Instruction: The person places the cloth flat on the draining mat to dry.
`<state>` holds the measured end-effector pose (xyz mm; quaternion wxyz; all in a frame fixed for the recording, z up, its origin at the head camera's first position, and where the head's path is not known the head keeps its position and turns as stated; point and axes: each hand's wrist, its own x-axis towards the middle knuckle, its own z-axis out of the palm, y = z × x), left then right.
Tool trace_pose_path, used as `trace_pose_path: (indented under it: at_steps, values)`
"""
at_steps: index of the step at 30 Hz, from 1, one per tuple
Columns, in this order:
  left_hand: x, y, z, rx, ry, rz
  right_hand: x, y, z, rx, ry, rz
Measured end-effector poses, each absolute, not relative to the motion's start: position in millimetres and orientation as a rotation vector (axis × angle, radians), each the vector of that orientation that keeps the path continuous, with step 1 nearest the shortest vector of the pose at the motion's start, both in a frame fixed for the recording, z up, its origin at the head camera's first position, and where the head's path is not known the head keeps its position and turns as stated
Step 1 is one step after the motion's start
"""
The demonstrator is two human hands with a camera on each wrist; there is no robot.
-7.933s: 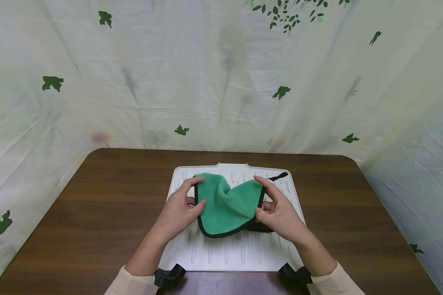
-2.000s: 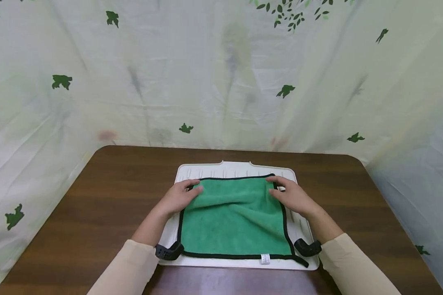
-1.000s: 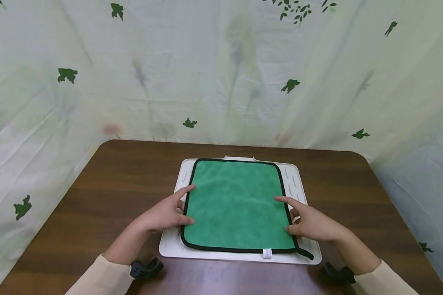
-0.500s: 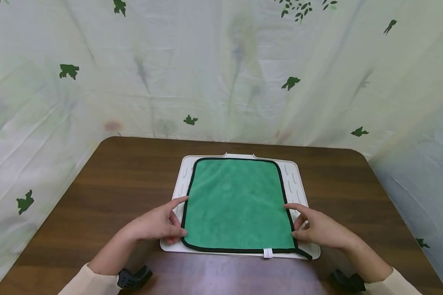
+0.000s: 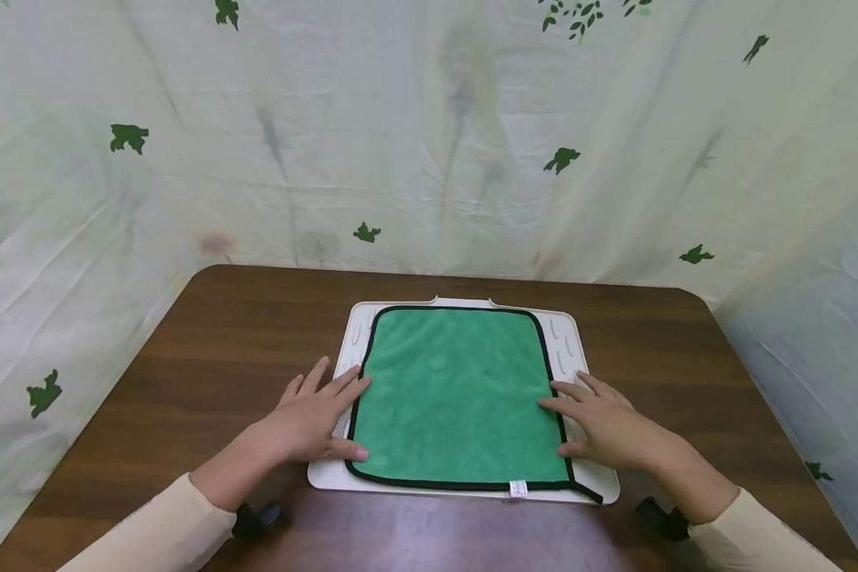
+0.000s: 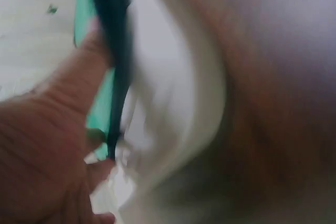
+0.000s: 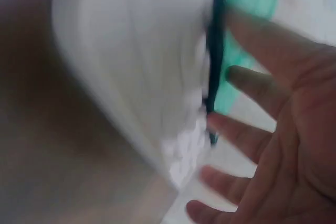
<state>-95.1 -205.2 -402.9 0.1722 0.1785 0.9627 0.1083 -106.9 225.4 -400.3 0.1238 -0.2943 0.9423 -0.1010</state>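
A green cloth (image 5: 457, 389) with black edging lies flat on a white ribbed tray (image 5: 568, 349). Its small white label (image 5: 518, 488) and black hanging loop (image 5: 588, 492) are at the near edge, toward the right. Over the cloth's left border my left hand (image 5: 303, 421) spreads its fingers, index and thumb reaching onto the green. On the opposite border my right hand (image 5: 608, 425) is likewise spread, fingertips at the black edging. Both wrist views are blurred; the left thumb (image 6: 86, 61) and right fingers (image 7: 247, 135) appear straight beside the cloth's edge.
The tray sits near the front of a dark brown wooden table (image 5: 257, 334). Behind the table hangs a pale curtain (image 5: 400, 143) printed with green leaves.
Earlier the cloth was folded in both hands, then it was unfolded and spread flat over the tray. In the last half second both hands loosened from its edges and their fingers fanned out.
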Motion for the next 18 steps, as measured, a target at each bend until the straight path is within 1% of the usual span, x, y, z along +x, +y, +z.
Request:
trace_pose_path:
  at_steps: [3, 5, 11, 14, 18]
  values:
    - [-100.8, -210.7, -395.0, 0.468, 2.733, 0.299, -117.9, 229.7, -399.3, -0.814, 2.797, -0.329]
    - [-110.1, -204.9, -393.0, 0.494, 2.729, 0.307, -127.5, 224.2, -399.7, -0.852, 2.797, -0.374]
    - [-155.1, -158.2, -404.5, 0.685, 2.691, 0.32, -160.0, 178.9, -405.1, -1.007, 2.723, -0.36]
    - [-178.2, -141.6, -410.6, 0.689, 2.669, 0.267, -180.7, 163.7, -407.1, -0.957, 2.668, -0.317]
    - [-200.3, -143.7, -411.4, 0.532, 2.674, 0.133, -208.3, 169.3, -409.2, -0.77, 2.652, -0.239]
